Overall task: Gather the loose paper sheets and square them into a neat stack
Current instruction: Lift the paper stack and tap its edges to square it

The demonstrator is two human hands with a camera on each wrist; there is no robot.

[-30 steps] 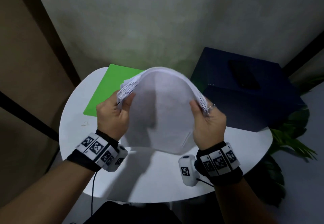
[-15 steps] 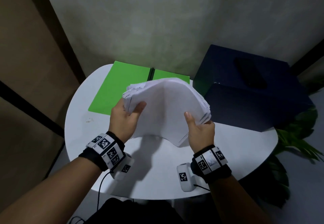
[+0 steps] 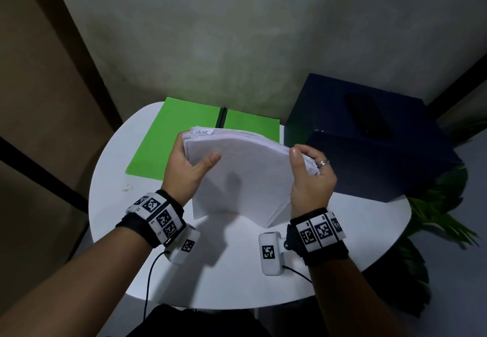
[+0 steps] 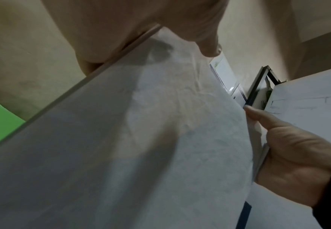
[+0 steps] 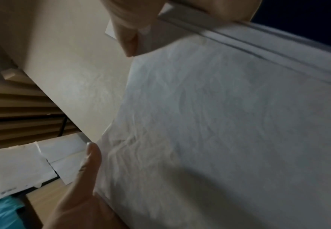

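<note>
above the white table [image 3: 237, 270], the left hand [image 3: 181, 170] and right hand [image 3: 311, 178] each gripped a side of the paper stack [image 3: 245, 178]. it stood on its lower edge, probably for tapping the uneven sheets level.

**Sheets held between both grips above the tabletop**

The bundle of white paper sheets [image 3: 245, 175] stands on its near edge on the round white tabletop [image 3: 237, 278], between the two grips: left hand [image 3: 184, 170] at its left edge, right hand [image 3: 311, 178] at its right edge. Beyond the left grip, a flat green folder [image 3: 168, 141] lies on the tabletop. Beyond the right grip sits a dark blue box [image 3: 374, 152], with a leafy plant [image 3: 434, 210] further right, off the tabletop.
</note>
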